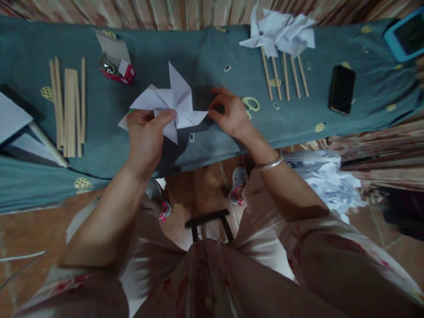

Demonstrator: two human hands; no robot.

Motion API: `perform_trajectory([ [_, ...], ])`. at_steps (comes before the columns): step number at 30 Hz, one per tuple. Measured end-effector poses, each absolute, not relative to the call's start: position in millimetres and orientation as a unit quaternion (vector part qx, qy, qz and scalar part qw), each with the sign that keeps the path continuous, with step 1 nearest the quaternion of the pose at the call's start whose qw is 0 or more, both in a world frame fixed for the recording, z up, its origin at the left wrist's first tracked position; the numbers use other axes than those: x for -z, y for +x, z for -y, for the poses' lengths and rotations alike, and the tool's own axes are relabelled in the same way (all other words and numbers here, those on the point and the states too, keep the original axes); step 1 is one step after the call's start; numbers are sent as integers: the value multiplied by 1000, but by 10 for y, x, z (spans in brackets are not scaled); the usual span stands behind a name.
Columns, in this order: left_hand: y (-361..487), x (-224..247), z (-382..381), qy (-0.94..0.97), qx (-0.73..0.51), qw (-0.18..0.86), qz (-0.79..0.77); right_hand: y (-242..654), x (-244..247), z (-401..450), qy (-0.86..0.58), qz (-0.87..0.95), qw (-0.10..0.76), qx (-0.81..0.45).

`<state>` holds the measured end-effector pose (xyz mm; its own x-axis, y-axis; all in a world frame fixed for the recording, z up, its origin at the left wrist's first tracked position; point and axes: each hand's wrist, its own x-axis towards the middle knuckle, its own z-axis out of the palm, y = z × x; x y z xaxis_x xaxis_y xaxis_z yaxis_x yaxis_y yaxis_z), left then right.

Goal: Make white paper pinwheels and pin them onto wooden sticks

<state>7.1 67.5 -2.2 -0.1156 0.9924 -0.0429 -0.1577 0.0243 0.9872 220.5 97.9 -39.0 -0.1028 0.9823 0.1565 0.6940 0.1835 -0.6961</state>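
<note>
A white paper pinwheel (180, 97) is held over the cloth-covered table, its blades folded in to the middle. My left hand (145, 132) grips it from the left, thumb pressed near the centre and fingers underneath. At the tip of its right blade is my right hand (230, 112), thumb and forefinger pinched together at the point. Part of another paper piece with a green patch shows behind my left fingers.
Wooden sticks (70, 112) and an open red box of metal pins (117, 70) lie left. Finished pinwheels (281, 33) on sticks are at the back right, near green-handled scissors (251, 104), a black phone (342, 89) and a blue-framed device (406, 35). White paper (13, 117) lies far left.
</note>
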Motion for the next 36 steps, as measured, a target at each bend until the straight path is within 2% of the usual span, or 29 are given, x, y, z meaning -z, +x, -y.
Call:
perform_trajectory([
  [5,44,27,-644,469,-572,487,-464,2318,222,-945,-597,678,353,-245],
  [12,31,15,-620,459,-577,495,-460,2246,-225,-860,-631,684,301,-209],
  [18,15,17,-627,458,-588,470,-473,2285,-415,-821,-617,684,335,-197],
  [22,-20,-42,-560,488,-599,466,-432,2310,-433,-754,-605,692,344,-192],
  [28,-86,-131,-480,497,-573,459,-462,2354,-389,-701,-606,693,335,-201],
  [36,-170,-56,-463,505,-570,481,-434,2476,-158,-679,-608,672,367,-211],
])
